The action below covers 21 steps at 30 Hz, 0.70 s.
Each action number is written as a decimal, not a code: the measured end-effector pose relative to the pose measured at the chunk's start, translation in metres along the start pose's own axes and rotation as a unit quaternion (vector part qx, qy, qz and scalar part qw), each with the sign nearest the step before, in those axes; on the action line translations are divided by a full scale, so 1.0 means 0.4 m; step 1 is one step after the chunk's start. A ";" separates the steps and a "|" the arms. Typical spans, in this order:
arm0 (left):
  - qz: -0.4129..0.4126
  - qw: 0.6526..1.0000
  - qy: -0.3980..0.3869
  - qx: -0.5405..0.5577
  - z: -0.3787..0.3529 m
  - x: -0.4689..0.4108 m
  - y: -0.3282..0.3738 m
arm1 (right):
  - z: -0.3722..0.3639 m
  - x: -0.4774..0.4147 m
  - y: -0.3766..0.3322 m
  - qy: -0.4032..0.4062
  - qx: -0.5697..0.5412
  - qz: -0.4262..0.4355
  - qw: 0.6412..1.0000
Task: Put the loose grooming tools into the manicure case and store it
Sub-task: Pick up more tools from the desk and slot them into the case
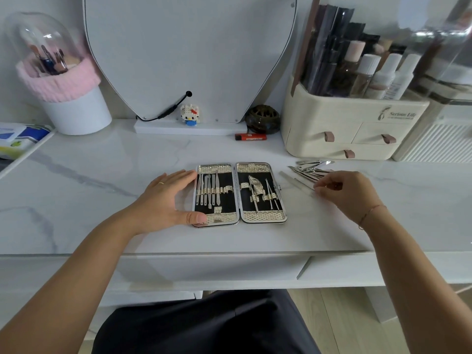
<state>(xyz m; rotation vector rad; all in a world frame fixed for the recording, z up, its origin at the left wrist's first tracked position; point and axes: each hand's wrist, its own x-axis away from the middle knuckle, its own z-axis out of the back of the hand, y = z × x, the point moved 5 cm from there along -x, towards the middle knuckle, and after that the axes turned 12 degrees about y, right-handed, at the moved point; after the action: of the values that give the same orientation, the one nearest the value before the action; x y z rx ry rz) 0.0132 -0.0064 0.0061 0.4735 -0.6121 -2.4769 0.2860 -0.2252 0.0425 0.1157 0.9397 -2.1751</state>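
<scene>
Left fingers (pixel 178 175) straight, bracing manicure case (pixel 263 217) edge | right fingers (pixel 323 188) curled, pinching loose file (pixel 293 181).

A white marbled tabletop (pixel 102 175) is seen. An open manicure case (pixel 263 216) is laid flat at its middle, with loose grooming tools (pixel 310 169) heaped just to the right. Along the back are set a white cup (pixel 76 113), a mirror base (pixel 163 129), a dark bowl (pixel 262 118), a red lighter (pixel 251 136) and a cream drawer organiser (pixel 339 129).

Head view; forward-down, near the desk (pixel 102 159)
</scene>
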 end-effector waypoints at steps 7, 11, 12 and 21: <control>0.006 1.000 -0.002 0.001 0.006 0.004 0.015 | -0.016 0.022 -0.015 -0.006 -0.016 0.006 1.000; 0.004 1.000 -0.002 0.000 0.009 0.007 0.021 | 0.004 0.005 0.003 0.041 -0.007 -0.015 0.999; 0.004 1.000 -0.002 0.001 0.009 0.006 0.020 | 0.001 -0.001 0.005 0.033 0.007 -0.018 0.999; 0.000 1.000 0.005 0.003 0.007 0.006 0.015 | -0.037 -0.060 -0.022 -0.128 0.151 0.000 0.980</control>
<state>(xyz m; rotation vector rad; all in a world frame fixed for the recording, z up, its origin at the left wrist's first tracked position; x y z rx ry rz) 0.0126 -0.0114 0.0112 0.4886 -0.6165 -2.4727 0.2943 -0.1972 0.0454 -0.0212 0.4628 -2.2542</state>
